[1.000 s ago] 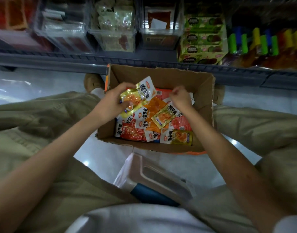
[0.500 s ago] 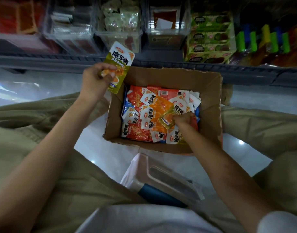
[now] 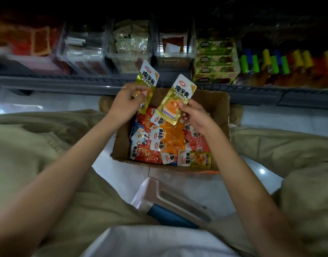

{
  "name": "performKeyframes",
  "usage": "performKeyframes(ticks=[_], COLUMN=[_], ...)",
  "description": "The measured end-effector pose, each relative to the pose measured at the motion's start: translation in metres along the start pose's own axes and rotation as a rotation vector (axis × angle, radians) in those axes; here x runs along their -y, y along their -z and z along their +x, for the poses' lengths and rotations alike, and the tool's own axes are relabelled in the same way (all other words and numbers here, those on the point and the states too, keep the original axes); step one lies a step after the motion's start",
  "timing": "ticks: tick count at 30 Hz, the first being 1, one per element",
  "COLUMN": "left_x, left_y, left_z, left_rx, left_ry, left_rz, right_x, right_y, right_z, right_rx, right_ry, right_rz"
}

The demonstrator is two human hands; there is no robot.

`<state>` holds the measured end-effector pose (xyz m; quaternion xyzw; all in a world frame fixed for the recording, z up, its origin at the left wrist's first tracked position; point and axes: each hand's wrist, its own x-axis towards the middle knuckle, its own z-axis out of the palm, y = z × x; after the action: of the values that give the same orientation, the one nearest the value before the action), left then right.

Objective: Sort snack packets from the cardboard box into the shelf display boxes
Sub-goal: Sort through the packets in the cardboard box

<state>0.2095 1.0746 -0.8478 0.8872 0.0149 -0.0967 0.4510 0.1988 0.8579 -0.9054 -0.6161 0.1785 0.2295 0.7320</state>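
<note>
An open cardboard box [image 3: 221, 108] sits on the floor between my knees, filled with several red, orange and gold snack packets [image 3: 170, 140]. My left hand [image 3: 125, 102] grips a gold packet [image 3: 148, 78] upright above the box's far left corner. My right hand [image 3: 193, 115] pinches a second gold packet [image 3: 177, 98] over the box, close beside the first. Clear shelf display boxes [image 3: 129, 58] stand on the low shelf just beyond, partly filled with packets.
A grey shelf rail [image 3: 57, 80] runs across in front of the display boxes. Green cartons [image 3: 215, 62] and coloured bottles [image 3: 285, 64] stand at the right of the shelf. A beige and blue stool [image 3: 170, 203] is under me on the glossy floor.
My right hand has lifted a second gold packet out of the box and raised it beside the left one. The left hand has kept its packet up near the shelf.
</note>
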Motion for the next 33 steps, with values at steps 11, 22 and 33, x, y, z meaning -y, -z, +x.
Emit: performKeyframes(ticks=[11, 22, 33], left_x=[-0.091, -0.176, -0.213], left_y=[-0.016, 0.017, 0.039], left_z=[-0.010, 0.017, 0.095], left_rx=[-0.200, -0.347, -0.575], left_ry=[-0.351, -0.628, -0.962], left_rz=[-0.190, -0.351, 0.203], right_x=[0.114, 0.232, 0.277], right_y=[-0.035, -0.031, -0.026], right_z=[-0.040, -0.079, -0.052], right_rx=[-0.124, 0.053, 0.038], right_ry=[0.438, 0.615, 0.793], right_rz=[-0.333, -0.279, 0.157])
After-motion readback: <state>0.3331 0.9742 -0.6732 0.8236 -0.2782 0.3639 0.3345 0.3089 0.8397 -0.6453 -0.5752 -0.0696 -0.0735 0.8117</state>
